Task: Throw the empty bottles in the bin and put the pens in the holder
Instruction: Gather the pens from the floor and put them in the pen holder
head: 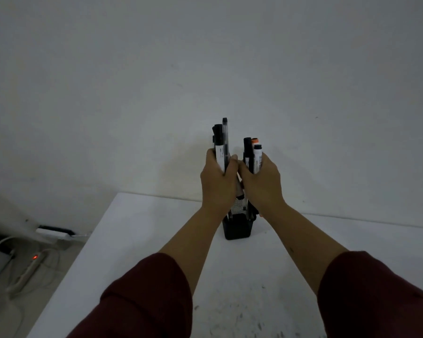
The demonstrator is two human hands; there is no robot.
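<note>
We look down along two bare forearms in dark red sleeves, reaching out over a white worktop (137, 240) set against a plain pale wall. Our left hand (216, 185) has its grip closed tight around a bundle of pens (220, 142), held upright: black caps, white barrels and one clear pen stand above the fingers. Our right hand (263, 184) is closed the same way around a second bundle of markers (252, 152), also upright, with black caps and one orange cap showing. The two hands touch at the thumbs. Directly below them, between the wrists, a black pen holder (237, 228) stands on the worktop near its far edge; the lower ends of the pens reach down to its mouth. To the left, on the floor, lies a white power strip (28, 269) with a red light, with cables around it.
</note>
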